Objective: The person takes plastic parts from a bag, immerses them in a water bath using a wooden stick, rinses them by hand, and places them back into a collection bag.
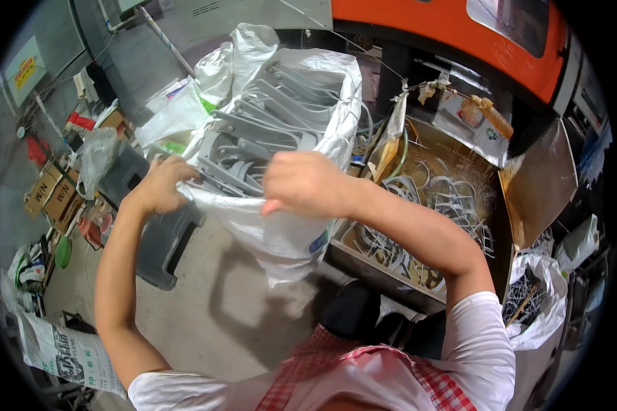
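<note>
In front of me stands a white woven sack (pixel 250 229), its mouth open and filled with grey curved plastic parts (pixel 281 109), some long and flat, some hooked. My left hand (pixel 159 186) is closed on the near left part of the sack's rim. At the near right of the rim, my right hand (pixel 308 181) is curled with its thumb downward against the sack's edge. Part of the rim is hidden beneath its fingers. More white plastic sheeting (pixel 216 75) bunches up along the sack's far left side.
To the right, a metal bin (pixel 391 264) holds thin grey plastic strips (pixel 452 198) under an orange machine (pixel 445 27). A dark grey plastic stool (pixel 161 246) stands left of the sack. Cardboard boxes (pixel 55 195) lie farther left. Another white sack (pixel 548 322) with dark scraps sits at right.
</note>
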Available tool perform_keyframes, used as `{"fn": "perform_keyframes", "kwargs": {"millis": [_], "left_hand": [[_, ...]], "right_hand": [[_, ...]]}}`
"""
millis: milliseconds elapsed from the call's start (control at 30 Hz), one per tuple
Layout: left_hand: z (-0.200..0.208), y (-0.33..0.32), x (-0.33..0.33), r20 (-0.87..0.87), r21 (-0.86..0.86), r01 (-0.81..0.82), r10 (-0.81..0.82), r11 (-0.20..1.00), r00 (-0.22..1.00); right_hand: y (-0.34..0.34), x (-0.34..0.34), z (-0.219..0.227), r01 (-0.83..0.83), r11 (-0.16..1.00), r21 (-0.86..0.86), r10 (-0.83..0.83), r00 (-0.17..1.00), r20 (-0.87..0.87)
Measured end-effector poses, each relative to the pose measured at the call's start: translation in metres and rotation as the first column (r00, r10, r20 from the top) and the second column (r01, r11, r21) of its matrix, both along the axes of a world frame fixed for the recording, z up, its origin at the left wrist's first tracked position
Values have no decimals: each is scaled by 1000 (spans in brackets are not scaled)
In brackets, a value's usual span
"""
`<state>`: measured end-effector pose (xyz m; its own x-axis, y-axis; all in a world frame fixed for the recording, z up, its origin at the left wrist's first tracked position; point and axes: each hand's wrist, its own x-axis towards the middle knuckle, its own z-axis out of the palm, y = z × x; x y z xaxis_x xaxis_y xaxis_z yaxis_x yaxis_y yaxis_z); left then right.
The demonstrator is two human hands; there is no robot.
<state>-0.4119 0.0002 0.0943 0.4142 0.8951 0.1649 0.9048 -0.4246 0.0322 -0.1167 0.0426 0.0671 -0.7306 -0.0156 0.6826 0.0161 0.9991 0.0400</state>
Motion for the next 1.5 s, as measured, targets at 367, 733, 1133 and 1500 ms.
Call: {"fn": "perform_keyframes", "kwargs": {"millis": [367, 733, 1133, 1500], "left_hand": [[38, -5, 4, -161, 178, -85, 115, 980, 980], [14, 20, -114, 362, 645, -282, 40, 710, 931], [-147, -41, 318, 817, -123, 509, -203, 852, 539], [-329, 0, 515, 862, -503, 756, 180, 418, 474]], "right_hand": [[-31, 7, 27, 482, 810, -335, -267, 811, 520], [-56, 5, 19, 104, 983, -151, -179, 709, -682], [-84, 252, -246, 727, 301, -618, -383, 685, 620], [-254, 484, -373, 418, -882, -219, -458, -647, 609]]}}
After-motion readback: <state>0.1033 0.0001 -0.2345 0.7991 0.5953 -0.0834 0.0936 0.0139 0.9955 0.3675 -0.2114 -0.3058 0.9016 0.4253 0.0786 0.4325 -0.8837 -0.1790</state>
